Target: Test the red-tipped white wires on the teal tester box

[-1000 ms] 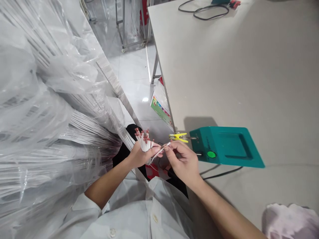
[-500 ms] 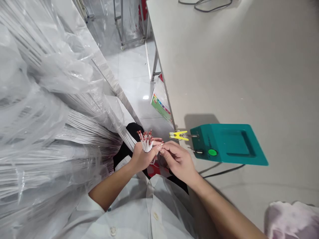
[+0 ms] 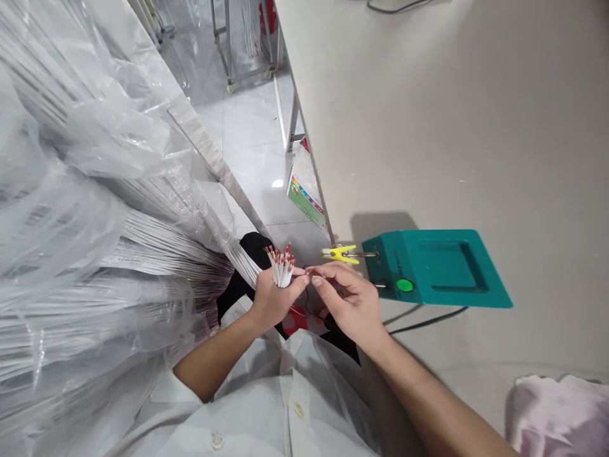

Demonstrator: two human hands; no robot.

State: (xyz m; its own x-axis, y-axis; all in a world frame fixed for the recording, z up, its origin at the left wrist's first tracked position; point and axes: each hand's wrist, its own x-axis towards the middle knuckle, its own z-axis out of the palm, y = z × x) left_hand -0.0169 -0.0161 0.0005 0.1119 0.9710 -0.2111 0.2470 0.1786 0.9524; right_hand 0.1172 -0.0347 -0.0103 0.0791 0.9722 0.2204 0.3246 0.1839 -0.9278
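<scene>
My left hand (image 3: 272, 299) is closed around a bundle of white wires (image 3: 283, 274) whose reddish-brown, copper-like tips point up and fan out. The wires' long ends trail off to the left. My right hand (image 3: 353, 303) is beside it, thumb and forefinger brought together at the tips of my left thumb and forefinger. What lies in that pinch is too small to make out. Just right of my right hand stands a teal tester-like box (image 3: 440, 266) with a green button (image 3: 405, 285) and a yellow clip (image 3: 340, 254) on a metal post.
Large bundles of white wires (image 3: 166, 247) under clear plastic sheeting (image 3: 95, 203) fill the left side. The pale table (image 3: 428, 139) carries the box, black cables (image 3: 428, 320) and a mauve cloth (image 3: 556, 412). A printed carton (image 3: 307, 193) and a wheeled rack (image 3: 228, 51) stand on the floor.
My right hand has drawn slightly right, and its fingers have loosened a little from my left fingertips. The left hand still grips the wire bundle, whose tips now lean a little more right.
</scene>
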